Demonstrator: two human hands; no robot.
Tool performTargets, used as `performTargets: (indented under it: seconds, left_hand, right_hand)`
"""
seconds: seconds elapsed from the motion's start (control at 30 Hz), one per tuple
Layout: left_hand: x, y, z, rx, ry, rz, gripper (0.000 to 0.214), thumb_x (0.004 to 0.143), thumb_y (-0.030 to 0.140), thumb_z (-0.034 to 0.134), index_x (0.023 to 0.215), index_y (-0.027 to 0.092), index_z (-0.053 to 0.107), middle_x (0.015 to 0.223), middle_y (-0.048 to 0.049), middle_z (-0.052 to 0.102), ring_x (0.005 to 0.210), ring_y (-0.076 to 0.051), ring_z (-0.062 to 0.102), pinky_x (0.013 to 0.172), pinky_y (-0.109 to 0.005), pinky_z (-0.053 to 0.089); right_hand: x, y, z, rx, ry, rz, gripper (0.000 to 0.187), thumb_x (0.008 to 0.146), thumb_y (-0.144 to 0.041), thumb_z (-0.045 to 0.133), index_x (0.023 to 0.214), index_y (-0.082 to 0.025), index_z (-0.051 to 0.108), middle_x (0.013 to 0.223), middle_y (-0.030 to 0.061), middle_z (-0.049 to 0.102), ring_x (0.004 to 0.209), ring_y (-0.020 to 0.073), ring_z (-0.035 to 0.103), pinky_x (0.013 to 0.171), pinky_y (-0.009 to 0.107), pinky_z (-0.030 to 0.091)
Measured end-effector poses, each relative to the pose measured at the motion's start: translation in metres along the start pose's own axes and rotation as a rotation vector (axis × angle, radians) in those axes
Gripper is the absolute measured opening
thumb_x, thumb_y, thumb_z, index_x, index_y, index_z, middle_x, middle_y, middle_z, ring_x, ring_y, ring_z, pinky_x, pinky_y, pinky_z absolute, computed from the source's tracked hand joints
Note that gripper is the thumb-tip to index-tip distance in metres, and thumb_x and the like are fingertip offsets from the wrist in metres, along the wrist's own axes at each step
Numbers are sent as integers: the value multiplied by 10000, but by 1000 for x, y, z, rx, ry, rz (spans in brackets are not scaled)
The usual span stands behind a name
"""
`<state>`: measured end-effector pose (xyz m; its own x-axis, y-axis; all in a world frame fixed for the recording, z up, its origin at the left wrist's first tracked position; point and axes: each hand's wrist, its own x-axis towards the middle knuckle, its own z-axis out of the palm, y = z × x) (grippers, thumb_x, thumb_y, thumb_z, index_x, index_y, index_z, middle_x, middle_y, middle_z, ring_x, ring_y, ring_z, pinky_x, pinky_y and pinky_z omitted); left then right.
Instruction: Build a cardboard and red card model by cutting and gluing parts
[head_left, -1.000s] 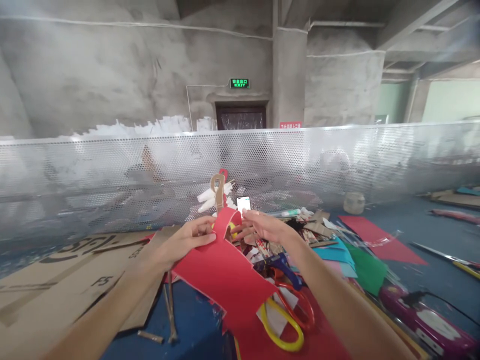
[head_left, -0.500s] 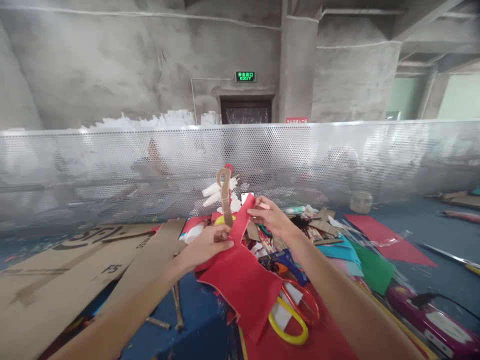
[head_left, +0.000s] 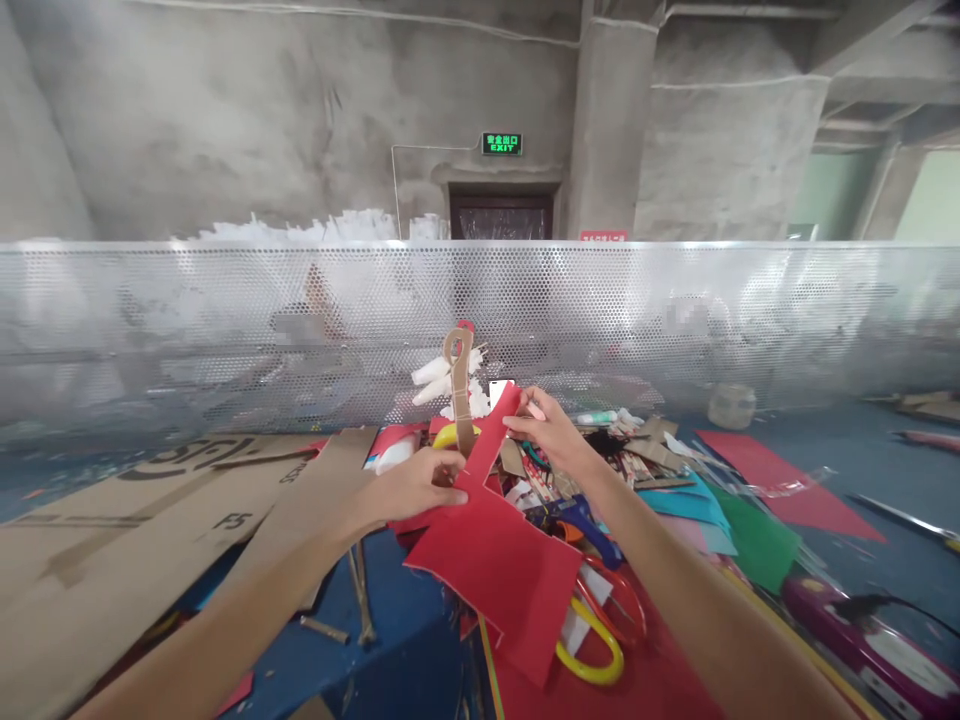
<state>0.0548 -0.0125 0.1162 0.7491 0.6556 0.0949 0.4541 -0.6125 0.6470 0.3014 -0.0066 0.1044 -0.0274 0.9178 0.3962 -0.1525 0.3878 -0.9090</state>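
1. Two bare hands held a red paper sheet (head_left: 499,565) above a cluttered blue surface (head_left: 405,620), near the middle of the scene.
2. The left hand (head_left: 420,487) was pinched shut on the sheet's left edge; the right hand (head_left: 553,432) was closed on the tip of its narrow strip, farther off.
3. The sheet's long axis ran near to far between them, with the left hand the nearer.
4. Scissors (head_left: 596,640) lay under the sheet's near right edge, and cardboard (head_left: 150,520) lay to the left.
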Motion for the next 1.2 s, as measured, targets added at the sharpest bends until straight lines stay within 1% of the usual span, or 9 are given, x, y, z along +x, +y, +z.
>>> performTargets:
  seconds: [0.17, 0.37, 0.57, 0.67, 0.87, 0.97, 1.03, 1.1, 1.2]
  left_hand:
    - [-5, -14, -13, 263, -18, 40, 412, 812, 460, 678, 1166, 254, 643, 1109, -61, 689, 938, -247, 633, 789, -328, 461]
    - [-11, -24, -13, 535, -46, 176, 577, 783, 482, 728, 1296, 259, 584, 1353, -97, 564, 1259, -310, 506, 1055, -412, 375]
    - [-8, -34, 0, 615, -21, 88, 755, 782, 462, 706, 1444, 258, 406, 1462, -118, 493, 1302, -337, 494, 1045, -436, 398]
    - [-7, -42, -2, 625, -14, 61, 785, 812, 460, 653, 1496, 256, 327, 1522, -111, 442, 1324, -346, 482, 1062, -453, 389]
    - [-4, -54, -8, 651, -18, 46, 868, 789, 545, 645, 1525, 254, 289, 1519, -137, 446, 1303, -367, 496, 1065, -461, 380]
    - [-4, -56, -13, 654, -17, 72, 885, 762, 527, 670, 1517, 246, 303, 1505, -148, 454, 1299, -369, 496, 1067, -473, 376]
    - [-7, -55, -19, 665, -4, 76, 885, 744, 493, 686, 1508, 237, 320, 1495, -154, 462, 1305, -375, 488, 1058, -467, 382]
    - [-12, -55, -28, 689, 0, 52, 874, 732, 451, 688, 1498, 219, 336, 1482, -161, 475, 1280, -371, 514, 1019, -440, 412]
    - [-20, -54, -42, 705, -36, -44, 869, 722, 443, 680, 1490, 219, 341, 1412, -164, 550, 1135, -353, 621, 897, -395, 468]
  right_hand:
    - [0, -8, -13, 25, -28, 11, 487, 625, -321, 848, 815, -240, 407, 787, -62, 580, 702, 121, 592, 629, 245, 524]
    - [-7, -45, -36, 118, -44, -22, 389, 672, -263, 825, 818, -246, 466, 745, -59, 544, 585, 98, 498, 544, 228, 438]
    - [-10, -63, -37, 174, 60, -37, 230, 793, -339, 700, 864, -230, 509, 814, 0, 584, 628, 120, 500, 566, 262, 429]
    - [-10, -57, -30, 112, 32, -28, 285, 751, -323, 724, 863, -236, 477, 781, -12, 550, 620, 121, 492, 557, 254, 424]
    - [-15, -44, -12, -295, -323, 119, 353, 732, -305, 772, 844, -237, 444, 656, -67, 408, 564, 101, 453, 525, 230, 409]
    - [-23, -53, -1, -491, -558, 44, 273, 795, -306, 735, 833, -231, 475, 599, -75, 338, 542, 102, 438, 563, 252, 439]
    - [-29, -63, 7, -484, -645, 3, 268, 806, -330, 729, 841, -238, 480, 610, -65, 377, 536, 102, 439, 542, 250, 429]
    - [-36, -72, 15, -334, -596, -33, 337, 762, -365, 760, 842, -251, 453, 672, -46, 434, 543, 102, 445, 508, 242, 418]
    - [-41, -80, 26, -91, -335, -98, 501, 651, -457, 802, 839, -269, 378, 781, -20, 474, 576, 114, 460, 488, 245, 425]
